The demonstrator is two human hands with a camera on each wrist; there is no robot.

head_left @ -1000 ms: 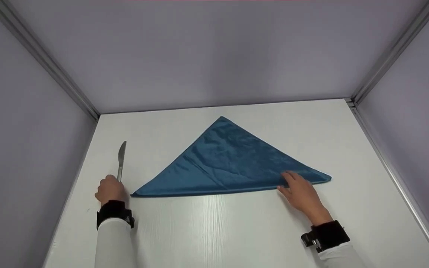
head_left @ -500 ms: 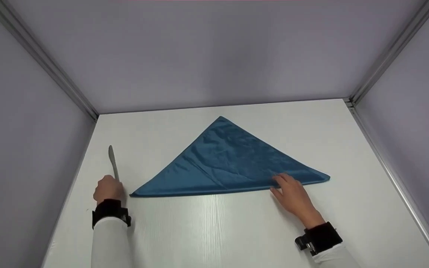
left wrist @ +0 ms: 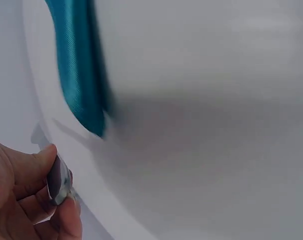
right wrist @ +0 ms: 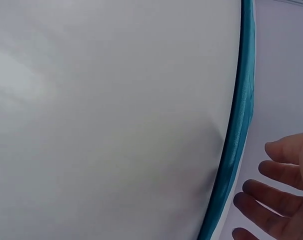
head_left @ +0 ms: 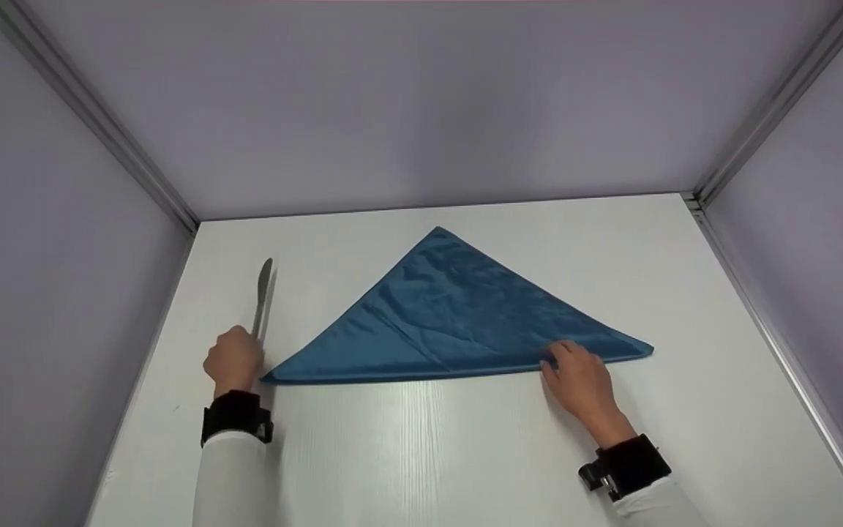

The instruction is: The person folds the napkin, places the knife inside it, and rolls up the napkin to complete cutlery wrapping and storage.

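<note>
Two hands are working on the white table [head_left: 465,454]: the left hand [head_left: 233,360] is curling round the handle of a knife [head_left: 263,293], blade pointing to twelve o'clock. At its three o'clock, a blue napkin [head_left: 458,315] is lying flat, folded into a triangle. The right hand [head_left: 581,377] is resting with loosely spread fingers on the napkin's near edge, toward its three o'clock corner.

White long sleeves [head_left: 227,479], with 2 black wrist straps [head_left: 237,416] carrying cameras.

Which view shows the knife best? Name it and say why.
The head view: the whole knife shows, its blade pointing away and its handle gripped by the left hand. The left wrist view shows only the handle end between curled fingers. The right wrist view shows none.
</note>
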